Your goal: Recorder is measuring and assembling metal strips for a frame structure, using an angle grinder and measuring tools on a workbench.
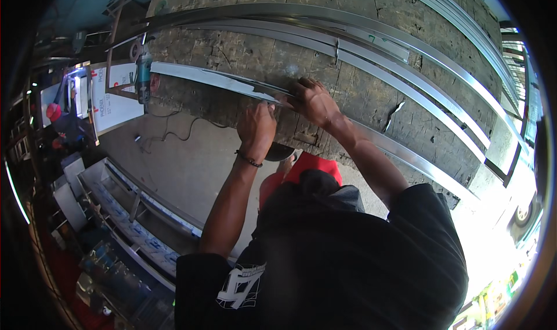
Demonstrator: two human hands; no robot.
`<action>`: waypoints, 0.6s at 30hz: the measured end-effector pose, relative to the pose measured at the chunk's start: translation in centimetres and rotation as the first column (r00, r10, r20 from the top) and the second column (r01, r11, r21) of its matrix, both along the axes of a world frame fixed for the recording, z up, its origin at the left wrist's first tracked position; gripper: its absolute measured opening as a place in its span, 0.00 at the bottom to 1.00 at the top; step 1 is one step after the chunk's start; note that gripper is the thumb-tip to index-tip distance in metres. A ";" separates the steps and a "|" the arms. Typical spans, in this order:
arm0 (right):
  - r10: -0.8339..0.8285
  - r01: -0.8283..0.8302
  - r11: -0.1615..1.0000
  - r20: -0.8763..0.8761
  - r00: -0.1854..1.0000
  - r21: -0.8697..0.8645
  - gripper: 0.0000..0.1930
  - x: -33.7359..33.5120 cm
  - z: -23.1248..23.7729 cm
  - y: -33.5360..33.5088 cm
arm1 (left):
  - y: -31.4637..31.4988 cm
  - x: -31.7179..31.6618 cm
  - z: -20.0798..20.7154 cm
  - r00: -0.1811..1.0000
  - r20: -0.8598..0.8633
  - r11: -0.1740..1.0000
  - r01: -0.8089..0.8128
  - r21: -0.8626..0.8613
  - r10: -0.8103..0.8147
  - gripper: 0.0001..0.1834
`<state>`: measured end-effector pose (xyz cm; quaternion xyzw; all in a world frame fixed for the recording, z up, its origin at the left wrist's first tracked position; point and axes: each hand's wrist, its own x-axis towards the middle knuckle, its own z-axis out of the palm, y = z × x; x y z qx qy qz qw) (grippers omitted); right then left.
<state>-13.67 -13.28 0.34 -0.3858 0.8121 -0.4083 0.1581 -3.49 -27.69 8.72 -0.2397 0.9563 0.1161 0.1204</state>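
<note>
1. My L hand (257, 131) had its fingers drawn in at the ragged end of the white film (203, 80); couldn't tell if they'd clamped on it.
2. My R hand (316, 101) was just beside it, fingers curled over the metal strip (400, 149); grip hidden, so can't say if closed.
3. Strip lay along the near side of the wooden bench (203, 48), film on its L part, bare metal R.
4. Step, prob.: peeling film. Next move seemed to call for a firm pinch, low steady pull, strip held down.
5. Other strips (261, 9) lay beyond; teal power tool (143, 77) far L.
</note>
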 end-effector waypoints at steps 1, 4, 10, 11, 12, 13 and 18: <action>-0.016 0.016 1.000 0.031 0.999 0.014 0.18 0.0 0.2 0.1 | 0.3 0.2 0.0 1.000 -0.027 1.000 -0.001 0.001 0.001 0.12; -0.015 0.014 0.999 0.026 1.000 0.033 0.18 0.0 0.7 0.2 | 0.8 0.7 -0.4 0.997 -0.056 0.999 -0.045 0.004 0.046 0.12; -0.036 0.036 0.999 0.009 0.999 -0.005 0.19 0.0 0.3 0.1 | 0.8 1.1 -0.8 0.978 -0.147 0.989 -0.142 0.043 0.147 0.12; -0.036 0.036 0.999 0.008 0.999 -0.005 0.19 -0.1 0.3 0.1 | 0.5 1.0 -0.7 0.978 -0.148 0.989 -0.142 0.043 0.147 0.12; -0.030 0.030 1.000 0.018 0.999 0.008 0.19 -0.1 0.3 0.1 | 0.4 0.6 -0.1 0.979 -0.142 0.989 -0.144 0.041 0.149 0.12; -0.024 0.023 1.000 0.028 0.999 0.021 0.20 -0.2 0.3 0.2 | 0.3 0.2 0.3 0.979 -0.137 0.988 -0.146 0.040 0.150 0.13; -0.045 0.045 0.999 0.006 0.999 -0.004 0.18 0.0 1.1 0.1 | -1.1 -1.0 -0.3 0.983 -0.111 0.988 -0.138 0.064 0.144 0.12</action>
